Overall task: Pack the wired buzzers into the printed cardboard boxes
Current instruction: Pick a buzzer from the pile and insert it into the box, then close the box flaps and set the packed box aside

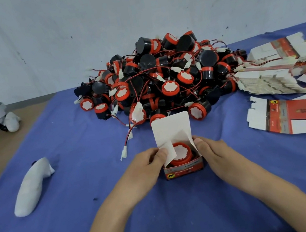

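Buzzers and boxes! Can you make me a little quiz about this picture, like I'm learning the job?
1. True or false: the box between the hands already has a buzzer in it.
2. Where do the flat boxes lie? A: left of the buzzer pile. B: right of the pile. C: on top of the pile.
3. Fill the gap: the left hand pinches a white side ____ of the box.

Key: 1 true. 2 B. 3 flap.
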### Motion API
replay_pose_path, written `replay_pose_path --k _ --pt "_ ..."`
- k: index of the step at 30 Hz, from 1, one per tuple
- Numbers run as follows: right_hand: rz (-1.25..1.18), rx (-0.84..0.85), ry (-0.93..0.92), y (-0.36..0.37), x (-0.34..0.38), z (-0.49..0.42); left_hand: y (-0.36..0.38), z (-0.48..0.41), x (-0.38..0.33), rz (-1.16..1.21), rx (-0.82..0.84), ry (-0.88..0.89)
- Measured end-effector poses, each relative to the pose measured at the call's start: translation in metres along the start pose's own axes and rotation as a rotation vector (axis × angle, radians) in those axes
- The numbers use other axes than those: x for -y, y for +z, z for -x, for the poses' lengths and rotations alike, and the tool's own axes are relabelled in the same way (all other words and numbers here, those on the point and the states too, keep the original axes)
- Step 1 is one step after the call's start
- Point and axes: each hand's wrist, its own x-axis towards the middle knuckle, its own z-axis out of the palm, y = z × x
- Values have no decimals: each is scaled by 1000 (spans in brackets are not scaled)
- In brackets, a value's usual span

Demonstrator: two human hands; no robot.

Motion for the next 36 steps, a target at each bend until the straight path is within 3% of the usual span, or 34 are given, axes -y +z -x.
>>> replay_pose_path --k 4,13,16,19,26,36 --pt "-39 3 -35 0 4 5 3 1 0 35 -6 45" --pt "-742 -44 -71 0 19 6 18 4 -12 388 -101 200" --pt "-884 -31 -39 -4 19 7 18 3 -16 506 -52 175" --pt "-934 2 -50 -5 22 8 18 4 -17 542 6 148" --pt "-1000 17 -68 -5 24 8 18 4 -18 487 -45 188" --pt "-951 -27 -114 -2 28 9 14 11 -20 468 -19 231"
